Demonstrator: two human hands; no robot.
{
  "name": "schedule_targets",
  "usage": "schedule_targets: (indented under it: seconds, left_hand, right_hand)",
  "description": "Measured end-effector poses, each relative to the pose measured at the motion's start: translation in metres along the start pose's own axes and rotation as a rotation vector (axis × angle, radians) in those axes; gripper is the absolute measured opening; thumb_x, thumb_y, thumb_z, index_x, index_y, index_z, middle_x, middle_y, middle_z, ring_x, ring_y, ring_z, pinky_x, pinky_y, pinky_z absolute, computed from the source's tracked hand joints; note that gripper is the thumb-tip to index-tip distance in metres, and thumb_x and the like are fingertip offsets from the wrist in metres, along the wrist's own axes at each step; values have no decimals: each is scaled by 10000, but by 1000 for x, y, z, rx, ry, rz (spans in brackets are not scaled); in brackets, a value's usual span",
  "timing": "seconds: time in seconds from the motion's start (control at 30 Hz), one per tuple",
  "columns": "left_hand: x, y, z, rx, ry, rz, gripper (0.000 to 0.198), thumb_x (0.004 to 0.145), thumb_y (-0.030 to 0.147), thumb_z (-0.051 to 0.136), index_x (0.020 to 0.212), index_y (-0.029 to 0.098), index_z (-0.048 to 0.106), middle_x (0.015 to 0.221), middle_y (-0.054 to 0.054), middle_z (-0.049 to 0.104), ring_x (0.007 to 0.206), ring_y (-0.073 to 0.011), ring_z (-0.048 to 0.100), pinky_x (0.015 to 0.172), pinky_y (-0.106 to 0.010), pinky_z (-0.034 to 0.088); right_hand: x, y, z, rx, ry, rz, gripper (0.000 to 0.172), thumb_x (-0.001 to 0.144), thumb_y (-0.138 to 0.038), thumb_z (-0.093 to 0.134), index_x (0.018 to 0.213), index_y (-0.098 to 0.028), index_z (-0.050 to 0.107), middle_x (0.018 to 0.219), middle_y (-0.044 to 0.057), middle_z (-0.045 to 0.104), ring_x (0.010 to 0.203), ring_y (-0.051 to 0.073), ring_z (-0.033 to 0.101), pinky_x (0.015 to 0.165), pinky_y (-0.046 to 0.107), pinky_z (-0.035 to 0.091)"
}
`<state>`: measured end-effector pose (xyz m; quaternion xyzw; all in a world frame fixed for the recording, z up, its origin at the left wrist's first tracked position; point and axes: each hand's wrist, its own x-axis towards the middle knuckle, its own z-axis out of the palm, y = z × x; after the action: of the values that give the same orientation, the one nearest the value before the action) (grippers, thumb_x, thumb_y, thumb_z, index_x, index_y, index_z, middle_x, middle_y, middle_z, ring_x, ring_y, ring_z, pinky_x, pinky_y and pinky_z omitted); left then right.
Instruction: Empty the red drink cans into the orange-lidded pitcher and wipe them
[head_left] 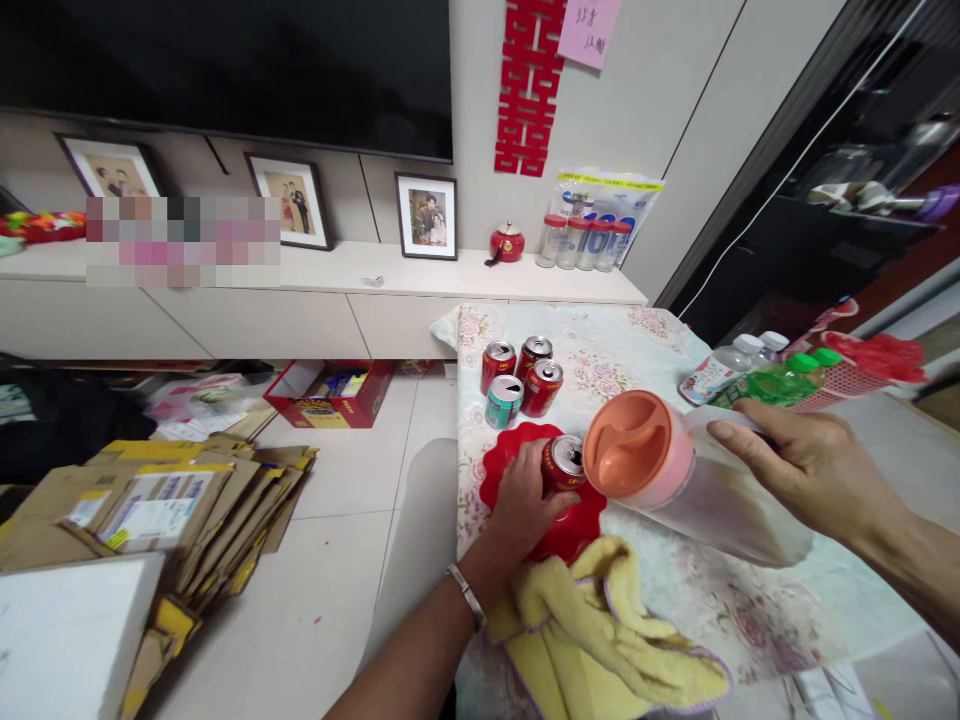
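Observation:
My left hand [529, 495] is wrapped round a red drink can [561, 465], held tilted over a scalloped red plate [499, 455]. In my right hand [795, 465] is the handle of a translucent plastic pitcher [720, 500] with an orange lid [626, 445]. The pitcher leans over on its side, its lid end right beside the can's top. Whether any liquid flows between them I cannot tell. Just behind the plate stand a teal can [504, 402] and several red and dark cans [544, 388], their tops opened. A yellow towel [600, 630] lies crumpled in front of the plate.
A flowered cloth covers the table [592, 375]. Bottles [724, 368] and a pink basket [855, 375] stand at its right edge. Lidded jars [577, 245] and a photo frame [426, 215] sit on the cabinet behind. Flattened cardboard [225, 510] and a red box [330, 395] lie on the floor left.

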<state>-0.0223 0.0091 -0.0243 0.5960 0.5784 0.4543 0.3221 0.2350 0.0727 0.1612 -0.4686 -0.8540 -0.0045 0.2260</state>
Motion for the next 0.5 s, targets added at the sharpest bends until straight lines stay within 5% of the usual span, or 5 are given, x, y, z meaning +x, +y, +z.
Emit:
schedule_targets:
  seconds: [0.5]
  left_hand:
    - [0, -1, 0, -4, -18, -8, 638, 806, 317, 802, 1370, 233, 516, 1375, -120, 632, 1290, -343, 608, 1058, -530, 514]
  right_hand:
    - [0, -11, -5, 48, -43, 61, 569, 948, -753, 401, 621, -289, 363, 491, -2, 420, 425, 195, 431, 477, 382, 337]
